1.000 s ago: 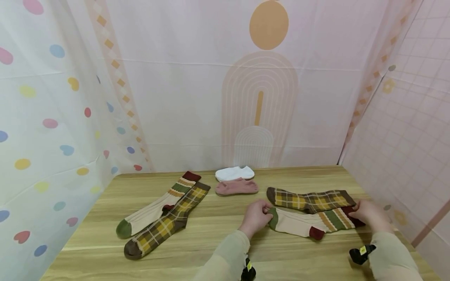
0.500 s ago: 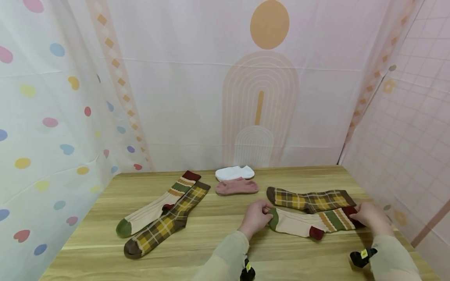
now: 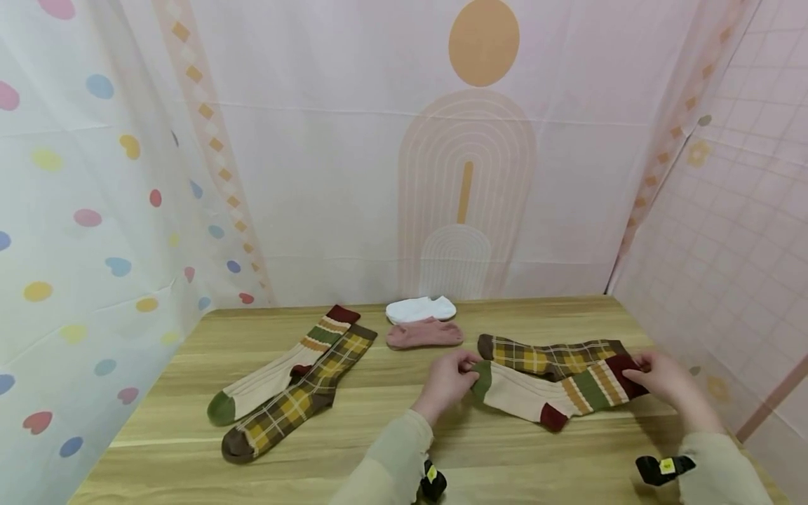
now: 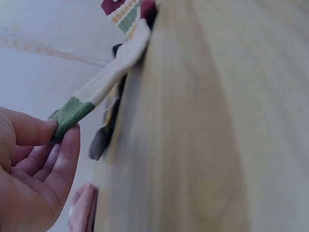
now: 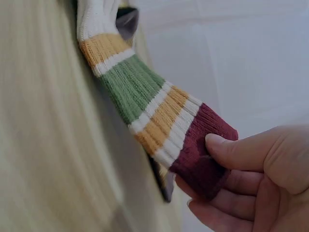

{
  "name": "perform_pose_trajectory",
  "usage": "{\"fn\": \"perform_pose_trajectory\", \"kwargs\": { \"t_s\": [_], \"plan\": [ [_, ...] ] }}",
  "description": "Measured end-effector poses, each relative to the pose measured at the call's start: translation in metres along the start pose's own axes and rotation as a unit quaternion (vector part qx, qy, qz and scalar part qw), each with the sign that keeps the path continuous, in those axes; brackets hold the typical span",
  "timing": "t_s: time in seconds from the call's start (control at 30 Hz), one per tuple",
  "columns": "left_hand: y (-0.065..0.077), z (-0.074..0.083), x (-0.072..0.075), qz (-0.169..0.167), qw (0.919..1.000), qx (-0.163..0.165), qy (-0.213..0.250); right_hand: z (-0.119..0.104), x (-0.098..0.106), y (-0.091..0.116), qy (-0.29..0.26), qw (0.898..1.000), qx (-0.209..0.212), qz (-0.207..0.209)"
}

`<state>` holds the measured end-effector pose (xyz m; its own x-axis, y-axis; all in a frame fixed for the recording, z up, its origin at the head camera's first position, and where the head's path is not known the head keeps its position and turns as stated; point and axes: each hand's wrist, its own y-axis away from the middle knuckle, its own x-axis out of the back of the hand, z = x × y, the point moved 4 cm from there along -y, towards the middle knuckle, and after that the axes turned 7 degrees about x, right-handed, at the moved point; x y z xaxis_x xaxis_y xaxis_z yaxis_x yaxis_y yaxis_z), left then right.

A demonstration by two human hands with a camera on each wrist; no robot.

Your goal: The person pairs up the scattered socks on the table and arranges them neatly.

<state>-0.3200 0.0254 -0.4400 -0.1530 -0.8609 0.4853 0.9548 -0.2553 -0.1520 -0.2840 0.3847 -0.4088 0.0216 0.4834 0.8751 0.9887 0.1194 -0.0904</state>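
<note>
A cream sock (image 3: 517, 394) with a green toe, dark red heel and striped cuff stretches between both hands, its middle sagging. My left hand (image 3: 443, 382) pinches the green toe (image 4: 72, 115) between thumb and fingers. At the other end my right hand (image 3: 665, 382) pinches the dark red cuff (image 5: 205, 150), thumb on top and fingers underneath. In both wrist views the held ends are raised off the wooden table (image 4: 193, 121). Just behind, partly covered by the cream sock in the head view, lies a brown and yellow plaid sock (image 3: 530, 355).
At the left lie another cream striped sock (image 3: 271, 382) and another plaid sock (image 3: 297, 403), side by side and slanted. A white ankle sock (image 3: 419, 310) and a pink ankle sock (image 3: 424, 334) lie at the back middle. Patterned curtains (image 3: 328, 175) enclose the table's back and sides.
Both hands have lifted the cream sock from the table and shifted it slightly left. It now overlaps more of the plaid sock behind. The other socks stay put.
</note>
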Motion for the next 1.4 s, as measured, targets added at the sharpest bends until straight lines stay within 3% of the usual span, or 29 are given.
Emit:
{"fn": "perform_pose_trajectory", "kwargs": {
  "t_s": [0.2, 0.5, 0.97, 1.4],
  "plan": [
    [-0.002, -0.002, 0.021, 0.020, 0.9995, -0.017, 0.015, -0.022, 0.003, -0.006, -0.017, 0.998, 0.046, 0.047],
    [0.000, 0.001, 0.052, 0.050, 0.9966, -0.036, 0.055, -0.050, 0.005, -0.015, -0.066, 0.993, 0.053, 0.079],
    [0.007, -0.007, 0.099, 0.077, 0.9902, 0.035, 0.111, -0.088, -0.001, -0.029, -0.090, 0.986, 0.087, 0.115],
    [0.018, -0.037, 0.135, 0.110, 0.9902, 0.056, 0.065, -0.120, -0.029, -0.045, -0.090, 0.977, 0.152, 0.116]
  ]
}}
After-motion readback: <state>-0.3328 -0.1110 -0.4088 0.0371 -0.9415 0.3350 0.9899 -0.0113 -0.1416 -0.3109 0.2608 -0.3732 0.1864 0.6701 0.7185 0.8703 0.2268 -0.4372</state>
